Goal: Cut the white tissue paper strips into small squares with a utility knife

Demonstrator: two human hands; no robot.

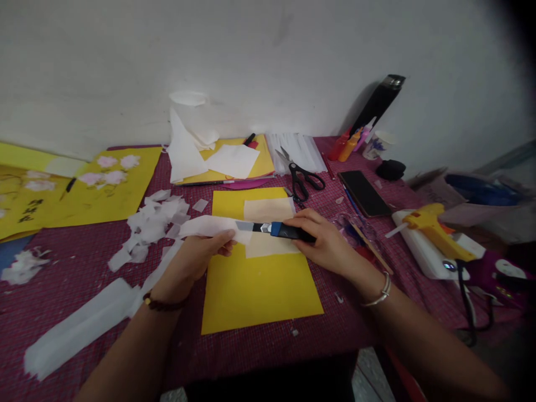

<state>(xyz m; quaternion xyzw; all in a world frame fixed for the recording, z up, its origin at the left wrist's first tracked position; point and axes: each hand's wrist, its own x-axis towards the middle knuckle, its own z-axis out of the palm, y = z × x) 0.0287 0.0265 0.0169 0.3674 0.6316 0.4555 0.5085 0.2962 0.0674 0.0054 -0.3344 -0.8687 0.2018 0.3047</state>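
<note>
My left hand [193, 262] is closed on a long white paper strip [209, 226], holding it above a yellow sheet [259, 285] in the middle of the table. My right hand [324, 240] grips a blue and black utility knife [278, 229]. Its extended blade lies against the strip just right of my left fingers. A pale cream rectangle [268, 210] rests on the yellow sheet under the knife. The strip trails down to the left across the red checked tablecloth [84, 262].
Torn white paper scraps [153, 220] lie left of the sheet, and yellow sheets with pink flowers [104, 176] lie further left. Behind are black scissors [302, 176], a phone [363, 192] and small paint bottles [349, 144]. A yellow glue gun [431, 226] sits at the right.
</note>
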